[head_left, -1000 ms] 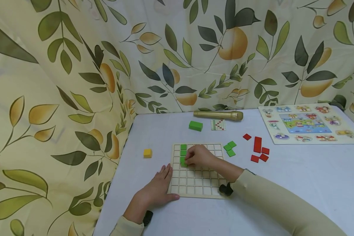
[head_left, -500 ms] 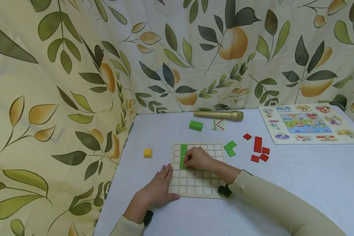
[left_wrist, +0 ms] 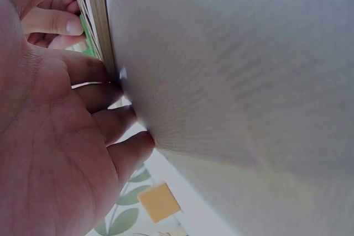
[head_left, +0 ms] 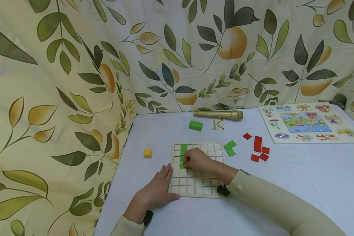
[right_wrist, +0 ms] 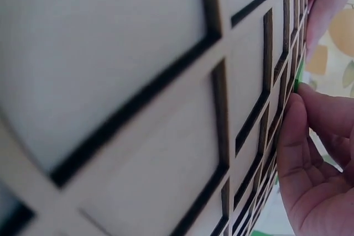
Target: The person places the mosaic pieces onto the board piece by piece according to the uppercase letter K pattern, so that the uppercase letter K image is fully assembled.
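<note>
A wooden grid board [head_left: 195, 189] lies on the table, with a column of green square tiles [head_left: 183, 147] in its second column from the left. My right hand [head_left: 198, 159] is over the board, thumb and index fingertip pinching the lowest green tile [head_left: 182, 166] at its right edge. In the right wrist view the fingertips meet at a sliver of green tile [right_wrist: 300, 75] low on the grid. Flat beside the board's left edge is my left hand [head_left: 157, 187], its fingers extended against the side and its thumb at the near left corner.
Left of the board stands a yellow block [head_left: 147, 153]. Loose green tiles [head_left: 231, 152] lie to its right, then red tiles [head_left: 264, 157] and a red bar [head_left: 257, 144]. Behind are a green block [head_left: 196, 126], a patterned card [head_left: 218, 124], a gold microphone [head_left: 218, 115] and a picture puzzle [head_left: 306, 137].
My right hand has shifted slightly left and toward me, and the lowest green tile now sits straight in line with the column. My left hand has stayed put.
</note>
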Demonstrator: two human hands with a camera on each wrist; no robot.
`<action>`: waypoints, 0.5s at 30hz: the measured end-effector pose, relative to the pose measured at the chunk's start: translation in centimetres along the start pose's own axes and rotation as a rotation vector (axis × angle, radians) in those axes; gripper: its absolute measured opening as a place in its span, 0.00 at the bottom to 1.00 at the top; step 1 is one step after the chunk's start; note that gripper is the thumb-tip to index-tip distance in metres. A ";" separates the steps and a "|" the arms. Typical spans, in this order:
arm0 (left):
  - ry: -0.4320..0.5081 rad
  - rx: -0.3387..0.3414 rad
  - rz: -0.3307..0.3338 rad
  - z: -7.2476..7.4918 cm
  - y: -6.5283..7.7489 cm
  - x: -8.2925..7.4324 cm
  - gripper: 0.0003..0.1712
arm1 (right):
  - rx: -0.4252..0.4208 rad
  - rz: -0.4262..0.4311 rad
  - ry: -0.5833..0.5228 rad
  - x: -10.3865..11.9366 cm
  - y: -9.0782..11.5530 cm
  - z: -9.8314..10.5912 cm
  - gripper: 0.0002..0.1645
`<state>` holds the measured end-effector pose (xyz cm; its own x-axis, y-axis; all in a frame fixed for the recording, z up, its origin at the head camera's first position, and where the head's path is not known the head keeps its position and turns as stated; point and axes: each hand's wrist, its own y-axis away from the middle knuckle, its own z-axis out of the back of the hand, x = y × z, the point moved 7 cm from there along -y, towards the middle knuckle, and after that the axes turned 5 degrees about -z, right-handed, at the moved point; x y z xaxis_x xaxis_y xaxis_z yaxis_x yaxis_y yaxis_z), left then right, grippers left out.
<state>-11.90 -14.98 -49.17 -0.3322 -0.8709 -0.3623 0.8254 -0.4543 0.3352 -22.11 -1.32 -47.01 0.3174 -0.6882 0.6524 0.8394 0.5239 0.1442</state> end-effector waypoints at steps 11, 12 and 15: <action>0.017 0.009 0.004 0.3 0.2 -0.4 0.61 | 0.014 0.009 -0.030 -0.4 0.1 0.2 0.06; 0.017 0.009 0.005 0.3 0.2 -0.4 0.61 | 0.016 0.010 -0.043 -0.5 0.2 0.2 0.06; 0.014 0.011 0.009 0.3 0.3 -0.4 0.61 | 0.019 0.007 -0.088 -0.7 0.3 0.6 0.05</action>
<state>-11.69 -14.81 -48.66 -0.3188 -0.8722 -0.3711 0.8232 -0.4488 0.3476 -22.32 -0.37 -47.02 0.2824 -0.6382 0.7163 0.8285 0.5387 0.1533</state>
